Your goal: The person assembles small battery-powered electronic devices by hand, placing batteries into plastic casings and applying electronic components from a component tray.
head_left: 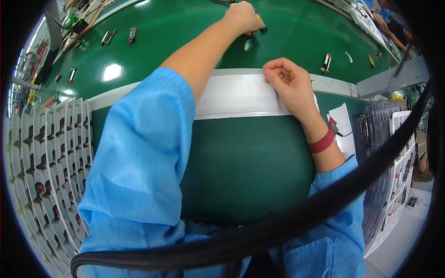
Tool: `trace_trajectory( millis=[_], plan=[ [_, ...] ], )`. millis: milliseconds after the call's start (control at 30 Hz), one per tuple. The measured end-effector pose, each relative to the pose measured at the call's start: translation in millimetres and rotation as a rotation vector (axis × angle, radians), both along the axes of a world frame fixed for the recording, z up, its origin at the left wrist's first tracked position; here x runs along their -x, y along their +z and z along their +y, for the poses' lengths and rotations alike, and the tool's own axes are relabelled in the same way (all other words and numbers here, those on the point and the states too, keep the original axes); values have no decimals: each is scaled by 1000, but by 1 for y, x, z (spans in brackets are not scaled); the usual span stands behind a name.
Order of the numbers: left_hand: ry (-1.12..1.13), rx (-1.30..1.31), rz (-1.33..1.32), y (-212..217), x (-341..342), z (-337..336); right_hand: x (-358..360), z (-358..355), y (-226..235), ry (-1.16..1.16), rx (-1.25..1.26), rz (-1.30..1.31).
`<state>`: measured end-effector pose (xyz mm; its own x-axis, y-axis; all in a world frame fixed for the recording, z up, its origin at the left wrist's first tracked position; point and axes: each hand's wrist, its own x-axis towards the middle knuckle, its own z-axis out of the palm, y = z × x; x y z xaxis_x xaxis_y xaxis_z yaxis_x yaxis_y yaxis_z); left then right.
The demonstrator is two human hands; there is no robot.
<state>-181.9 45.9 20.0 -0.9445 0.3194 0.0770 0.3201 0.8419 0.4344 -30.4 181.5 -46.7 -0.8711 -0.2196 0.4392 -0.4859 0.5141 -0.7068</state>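
Left hand [241,18], fingers narrow around small red-yellow-black part [260,21] above glossy green desk [185,28], grip uncertain; right hand [294,90] loosely curled, contents uncertain; step: probably pickup or placement; next needs steady pinch.

head view | text, labels, brands — none legible | numbers, signs — none that can be read

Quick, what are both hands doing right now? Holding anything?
Left hand: fingers curled at a small colourful part; can't tell if it's gripped.
Right hand: partly open, loosely curled, nothing visible in it.
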Motion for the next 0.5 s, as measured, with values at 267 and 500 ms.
trace_trajectory(
  millis=[267, 500],
  plan=[
    [-109, -748, -220, 6, -113, -52, -10, -5, 20, -184, 684, -239],
    [-199, -1129, -488, -35, -152, -75, -9, 5, 10, 123, 323, -432]
  ],
)
